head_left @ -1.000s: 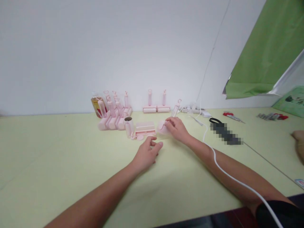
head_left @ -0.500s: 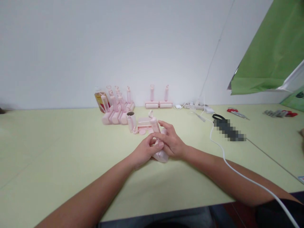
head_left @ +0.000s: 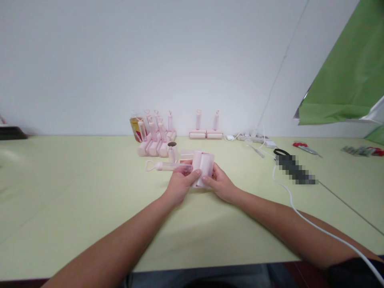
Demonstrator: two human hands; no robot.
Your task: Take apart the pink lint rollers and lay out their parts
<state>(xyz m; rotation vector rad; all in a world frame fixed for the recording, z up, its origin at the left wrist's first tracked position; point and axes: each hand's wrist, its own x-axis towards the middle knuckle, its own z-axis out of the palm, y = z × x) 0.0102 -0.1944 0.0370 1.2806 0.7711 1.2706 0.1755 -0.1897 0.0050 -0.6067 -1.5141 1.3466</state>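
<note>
A pink lint roller [head_left: 204, 166] is held between both hands above the table, its head upright and its clear handle pointing left, with a loop at the handle's end. My left hand [head_left: 180, 185] is closed on it near where handle and head meet. On the other side, my right hand [head_left: 221, 183] grips the head's right edge, thumb on the front. Just behind stands a pale cylinder [head_left: 172, 153] with a dark opening. Partly hidden behind the held roller lies another pink piece [head_left: 186, 154].
Several pink rollers [head_left: 153, 146] stand at the back left beside a yellow bottle [head_left: 137, 127]; two more [head_left: 206, 135] stand by the wall. Rightward are a power strip [head_left: 253, 138], red-handled scissors [head_left: 306, 148], a blurred dark object [head_left: 295, 169] and a white cable [head_left: 303, 218] crossing over my right arm.
The roller has been turned: its handle, which pointed up and away, now points left, and its head faces me. Both hands have moved apart to its sides. The view has shifted slightly left.
</note>
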